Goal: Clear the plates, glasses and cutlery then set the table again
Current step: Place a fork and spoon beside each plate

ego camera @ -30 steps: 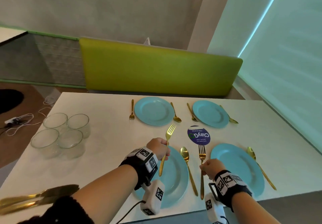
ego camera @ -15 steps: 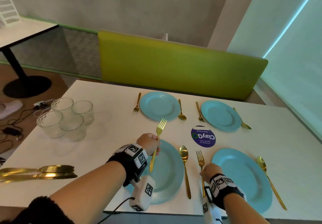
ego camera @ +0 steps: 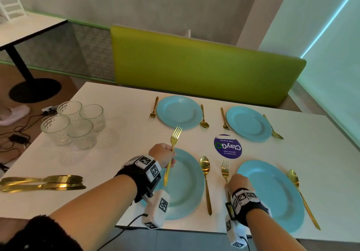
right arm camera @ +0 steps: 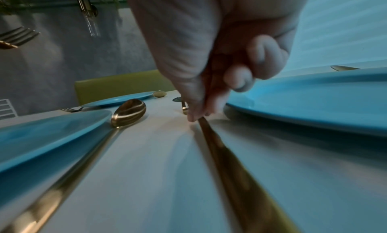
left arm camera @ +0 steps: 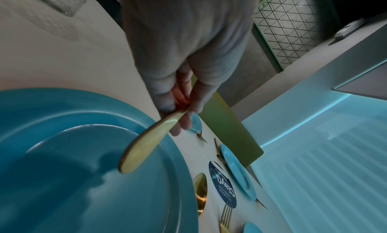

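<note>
My left hand [ego camera: 162, 154] grips a gold fork [ego camera: 172, 153] raised above the near left blue plate [ego camera: 187, 184], tines pointing away; its handle [left arm camera: 146, 145] hangs over the plate rim [left arm camera: 62, 107]. My right hand [ego camera: 236, 181] pinches the stem of a second gold fork [ego camera: 225, 169] that lies flat on the white table [ego camera: 116, 114] between the two near plates; the handle [right arm camera: 234, 170] runs toward the camera. A gold spoon [ego camera: 205, 178] lies beside the left plate. The near right plate [ego camera: 272, 194] has a spoon [ego camera: 301, 194] on its right.
Two far blue plates [ego camera: 179, 111] [ego camera: 248, 123] each have a fork and spoon beside them. Several glasses [ego camera: 76, 123] cluster at the table's left. Gold knives [ego camera: 42, 182] lie at the near left edge. A round purple sticker [ego camera: 228, 146] sits mid-table. A green bench back [ego camera: 204, 65] stands behind.
My left hand has shifted a little left with its fork still raised. My right hand has slid down the lying fork's stem toward me.
</note>
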`<state>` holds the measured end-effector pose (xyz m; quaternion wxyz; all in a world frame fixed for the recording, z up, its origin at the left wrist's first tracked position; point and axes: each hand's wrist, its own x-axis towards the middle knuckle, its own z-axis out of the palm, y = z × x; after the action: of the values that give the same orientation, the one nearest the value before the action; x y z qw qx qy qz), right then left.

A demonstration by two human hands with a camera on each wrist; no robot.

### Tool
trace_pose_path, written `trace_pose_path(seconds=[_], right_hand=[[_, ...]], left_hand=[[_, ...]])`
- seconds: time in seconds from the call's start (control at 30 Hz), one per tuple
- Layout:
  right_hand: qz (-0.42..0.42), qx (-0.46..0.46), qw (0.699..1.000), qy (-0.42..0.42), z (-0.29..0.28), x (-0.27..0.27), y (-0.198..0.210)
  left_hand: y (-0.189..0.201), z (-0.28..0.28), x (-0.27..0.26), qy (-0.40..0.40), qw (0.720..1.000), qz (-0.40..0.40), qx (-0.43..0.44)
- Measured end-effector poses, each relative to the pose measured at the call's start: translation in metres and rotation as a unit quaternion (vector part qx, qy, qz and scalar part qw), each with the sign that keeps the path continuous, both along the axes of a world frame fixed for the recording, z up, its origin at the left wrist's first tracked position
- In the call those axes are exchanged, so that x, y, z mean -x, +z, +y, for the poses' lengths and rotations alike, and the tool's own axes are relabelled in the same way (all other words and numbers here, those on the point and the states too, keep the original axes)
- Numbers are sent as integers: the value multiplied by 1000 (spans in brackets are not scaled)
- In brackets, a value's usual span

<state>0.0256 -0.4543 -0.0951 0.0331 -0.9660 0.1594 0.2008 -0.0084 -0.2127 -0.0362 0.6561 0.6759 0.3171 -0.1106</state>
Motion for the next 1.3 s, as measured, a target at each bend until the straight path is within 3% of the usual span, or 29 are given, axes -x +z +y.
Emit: trace_pose_path(seconds=[0.23,0.9,1.1,1.2,1.3], right_hand=[[-36,-29,998,-32,-9,4,7],[-42,-26,999,-10,-9,9,21],[-56,-141,986,66,48,0,39],[-31,-271,955,114,98,7,45],[45,-360,919,152,146,22,48]], left_hand=[[1,-5,0,-4,1000,2,3],[-4,-16,2,-10,1000,8,12],[-2,-11,7,27,998,11,48],[0,-1,14,31,998,19,61],[-1,17,22,10,999,33,41]])
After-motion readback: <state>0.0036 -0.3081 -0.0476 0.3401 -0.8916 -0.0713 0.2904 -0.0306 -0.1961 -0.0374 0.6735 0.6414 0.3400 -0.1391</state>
